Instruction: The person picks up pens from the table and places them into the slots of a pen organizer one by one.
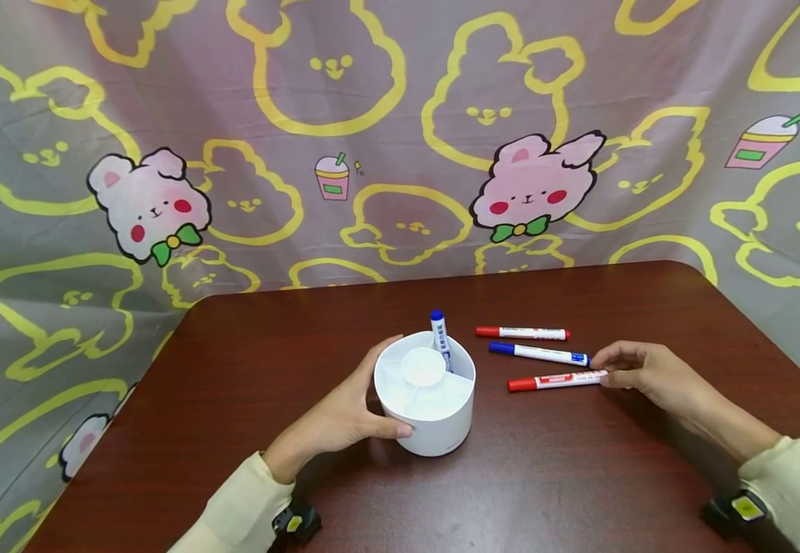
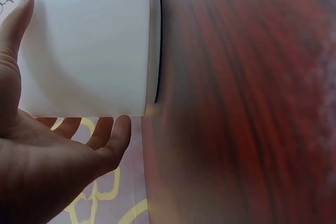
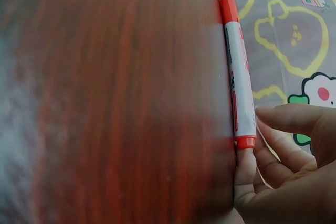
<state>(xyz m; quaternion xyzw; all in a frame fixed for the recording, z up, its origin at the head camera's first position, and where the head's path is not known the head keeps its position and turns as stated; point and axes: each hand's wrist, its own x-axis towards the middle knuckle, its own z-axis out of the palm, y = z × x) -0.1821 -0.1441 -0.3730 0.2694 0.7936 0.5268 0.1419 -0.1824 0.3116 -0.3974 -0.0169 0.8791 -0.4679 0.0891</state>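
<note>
Left fingers (image 1: 379,384) cup the white holder (image 1: 434,422); right fingers (image 1: 607,367) pinch the nearest red marker's (image 1: 557,379) end.

Cream long sleeves (image 1: 240,503); black, perhaps yellow-marked wrist cameras (image 1: 735,513).

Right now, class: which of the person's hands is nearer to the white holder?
Left. The left hand grips the white holder; the right hand is off to its right, pinching the nearest red marker.
</note>
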